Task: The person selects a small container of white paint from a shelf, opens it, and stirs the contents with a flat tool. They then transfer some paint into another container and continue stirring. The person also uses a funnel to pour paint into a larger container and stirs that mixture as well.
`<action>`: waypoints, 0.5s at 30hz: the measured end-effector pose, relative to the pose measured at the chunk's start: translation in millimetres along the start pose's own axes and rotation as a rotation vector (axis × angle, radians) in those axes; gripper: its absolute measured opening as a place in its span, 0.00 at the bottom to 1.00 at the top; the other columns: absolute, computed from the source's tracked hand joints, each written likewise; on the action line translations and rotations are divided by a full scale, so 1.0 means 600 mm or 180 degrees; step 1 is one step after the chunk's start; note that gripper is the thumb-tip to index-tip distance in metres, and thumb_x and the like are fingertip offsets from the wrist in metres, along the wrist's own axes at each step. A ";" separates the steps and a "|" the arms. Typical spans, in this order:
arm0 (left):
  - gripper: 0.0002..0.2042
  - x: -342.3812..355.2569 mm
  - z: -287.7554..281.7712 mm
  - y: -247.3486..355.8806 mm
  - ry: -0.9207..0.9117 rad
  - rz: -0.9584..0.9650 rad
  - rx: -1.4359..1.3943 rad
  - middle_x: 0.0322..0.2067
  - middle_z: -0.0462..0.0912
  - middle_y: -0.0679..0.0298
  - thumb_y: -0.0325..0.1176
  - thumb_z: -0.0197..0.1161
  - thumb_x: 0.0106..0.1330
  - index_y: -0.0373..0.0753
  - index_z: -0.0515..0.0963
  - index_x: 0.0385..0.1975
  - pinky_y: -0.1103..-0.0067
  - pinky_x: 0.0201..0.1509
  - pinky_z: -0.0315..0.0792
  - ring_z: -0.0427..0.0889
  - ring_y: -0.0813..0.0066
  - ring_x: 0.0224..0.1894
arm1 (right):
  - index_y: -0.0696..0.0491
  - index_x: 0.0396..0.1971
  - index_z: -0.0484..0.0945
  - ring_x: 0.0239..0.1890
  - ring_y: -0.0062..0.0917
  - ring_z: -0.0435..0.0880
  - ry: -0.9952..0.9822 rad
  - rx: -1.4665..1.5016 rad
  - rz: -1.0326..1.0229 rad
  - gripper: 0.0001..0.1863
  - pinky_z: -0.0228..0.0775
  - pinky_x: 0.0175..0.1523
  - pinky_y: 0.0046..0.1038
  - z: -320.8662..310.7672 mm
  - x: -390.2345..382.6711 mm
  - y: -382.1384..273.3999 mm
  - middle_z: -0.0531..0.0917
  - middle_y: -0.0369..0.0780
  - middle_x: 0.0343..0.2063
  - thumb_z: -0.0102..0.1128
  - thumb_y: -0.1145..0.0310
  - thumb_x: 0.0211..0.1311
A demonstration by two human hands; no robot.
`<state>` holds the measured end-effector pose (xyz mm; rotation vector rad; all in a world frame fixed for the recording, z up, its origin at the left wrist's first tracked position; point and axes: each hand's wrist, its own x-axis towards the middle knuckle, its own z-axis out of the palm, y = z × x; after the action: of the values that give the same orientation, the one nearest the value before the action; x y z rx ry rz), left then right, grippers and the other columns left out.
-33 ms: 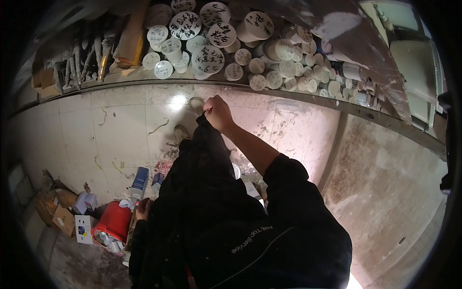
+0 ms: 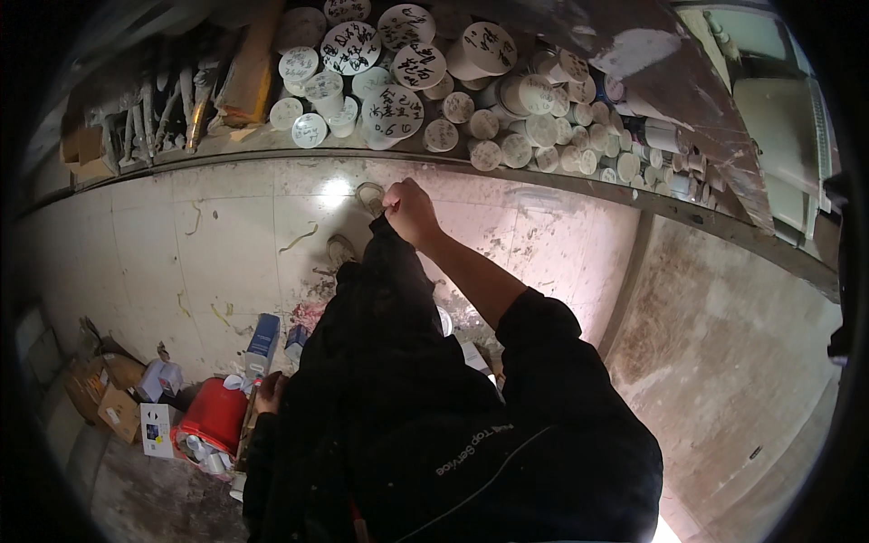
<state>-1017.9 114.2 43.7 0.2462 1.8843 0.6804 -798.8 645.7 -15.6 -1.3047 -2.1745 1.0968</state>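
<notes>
My right hand (image 2: 410, 211) is closed with its fingers curled, at the knee of my dark trousers (image 2: 396, 262). Whether anything is inside those fingers is hidden. Low on the left, my left hand (image 2: 270, 393) hangs beside my thigh, close to a red bucket (image 2: 214, 409) and a blue box (image 2: 262, 337). Its fingers are small, dark and partly covered, so their pose is unclear. My shoes (image 2: 341, 249) stand on the pale tiled floor (image 2: 237, 217), just beyond my knees.
Across the far side, a shelf (image 2: 434, 165) holds many round white-ended rolls (image 2: 392, 113) with handwriting. Dark, dusty rods (image 2: 145, 122) lean at its left end. Cardboard boxes (image 2: 120, 414) cluster by the bucket, which holds crumpled scraps. Yellowish strips (image 2: 299, 238) lie on the floor. A stained board (image 2: 724, 308) lies right.
</notes>
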 end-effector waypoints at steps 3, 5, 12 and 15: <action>0.19 0.022 -0.005 -0.049 -0.0209 -0.0073 0.0843 0.49 0.86 0.56 0.40 0.66 0.73 0.32 0.79 0.55 0.73 0.59 0.74 0.84 0.67 0.52 | 0.52 0.25 0.80 0.34 0.39 0.82 -0.0046 0.0017 -0.0080 0.06 0.77 0.39 0.37 -0.001 0.010 -0.011 0.79 0.42 0.29 0.63 0.81 0.49; 0.18 0.032 -0.006 -0.076 -0.0324 0.0042 0.1214 0.49 0.86 0.57 0.39 0.66 0.73 0.33 0.79 0.55 0.74 0.60 0.74 0.84 0.67 0.52 | 0.52 0.24 0.79 0.33 0.39 0.82 -0.0103 0.0053 -0.0079 0.06 0.76 0.38 0.37 -0.002 0.013 -0.019 0.79 0.42 0.28 0.64 0.80 0.49; 0.17 0.019 -0.008 -0.106 0.0003 0.0576 0.0895 0.47 0.87 0.57 0.41 0.65 0.74 0.33 0.80 0.52 0.73 0.59 0.74 0.84 0.67 0.51 | 0.53 0.24 0.79 0.35 0.43 0.82 -0.0156 0.0054 0.0095 0.04 0.76 0.38 0.41 -0.002 0.017 -0.050 0.79 0.45 0.31 0.61 0.79 0.51; 0.18 0.013 -0.015 -0.088 -0.0060 0.0507 0.0737 0.46 0.87 0.56 0.42 0.65 0.74 0.33 0.81 0.52 0.73 0.58 0.75 0.85 0.66 0.51 | 0.53 0.25 0.79 0.32 0.40 0.82 -0.0069 0.0016 -0.0032 0.04 0.76 0.37 0.38 -0.003 0.023 -0.055 0.79 0.43 0.30 0.64 0.79 0.50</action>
<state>-1021.9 71.7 10.2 0.5540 1.9396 0.5627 -823.2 649.8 10.0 -1.2839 -2.1902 1.1168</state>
